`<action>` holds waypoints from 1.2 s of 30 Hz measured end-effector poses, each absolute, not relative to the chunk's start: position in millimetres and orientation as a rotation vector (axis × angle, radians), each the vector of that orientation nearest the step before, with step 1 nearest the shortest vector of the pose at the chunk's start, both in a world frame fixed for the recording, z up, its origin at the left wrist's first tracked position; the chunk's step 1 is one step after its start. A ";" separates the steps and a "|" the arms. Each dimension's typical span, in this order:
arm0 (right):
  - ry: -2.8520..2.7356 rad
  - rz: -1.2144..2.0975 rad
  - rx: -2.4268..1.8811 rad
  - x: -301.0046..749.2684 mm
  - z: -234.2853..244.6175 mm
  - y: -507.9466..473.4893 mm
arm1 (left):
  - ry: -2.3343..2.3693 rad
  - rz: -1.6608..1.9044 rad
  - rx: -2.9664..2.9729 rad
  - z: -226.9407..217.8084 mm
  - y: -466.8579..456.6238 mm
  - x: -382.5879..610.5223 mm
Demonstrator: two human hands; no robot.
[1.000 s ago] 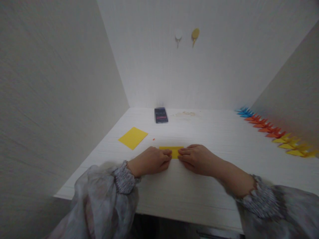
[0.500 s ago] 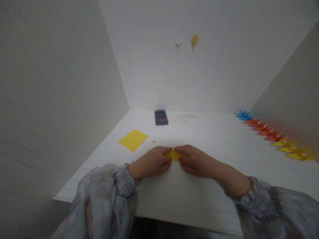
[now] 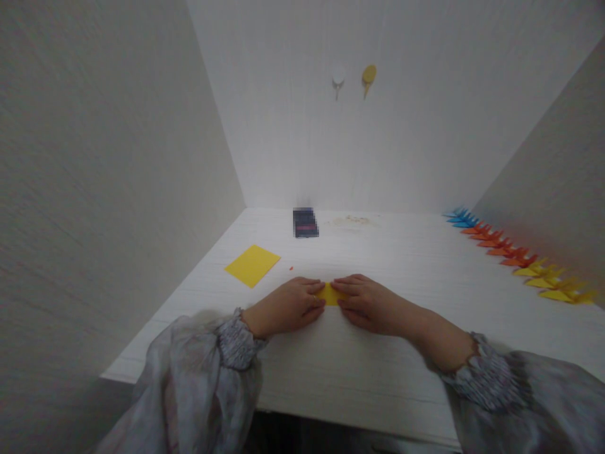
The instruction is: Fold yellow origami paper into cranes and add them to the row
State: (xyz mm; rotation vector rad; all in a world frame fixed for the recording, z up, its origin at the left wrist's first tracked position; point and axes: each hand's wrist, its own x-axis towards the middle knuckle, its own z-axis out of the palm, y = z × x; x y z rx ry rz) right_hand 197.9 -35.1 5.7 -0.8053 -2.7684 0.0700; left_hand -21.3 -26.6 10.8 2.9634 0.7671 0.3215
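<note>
Between my hands a small piece of yellow origami paper lies on the white table, its two ends covered by my fingers. My left hand grips the left end, fingertips along the far edge and thumb at the near edge. On the right end, my right hand holds the paper in much the same way. Only the middle strip of the paper shows, so its folds cannot be made out. Left of my left hand, a flat square yellow sheet rests on the table.
A dark pixelated block sits near the back wall. A tiny red scrap lies beyond my left hand. Along the right wall runs a row of folded paper cranes: blue, orange-red and yellow. Two hooks hang on the back wall.
My fingertips have spread slightly apart along the far edge of the paper, so more of that edge shows. Everything else stays where it was.
</note>
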 end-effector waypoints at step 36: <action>-2.810 -0.033 -0.797 196.9 1.8 -33.2 | 0.673 0.302 2.943 11.7 -24.6 -22.8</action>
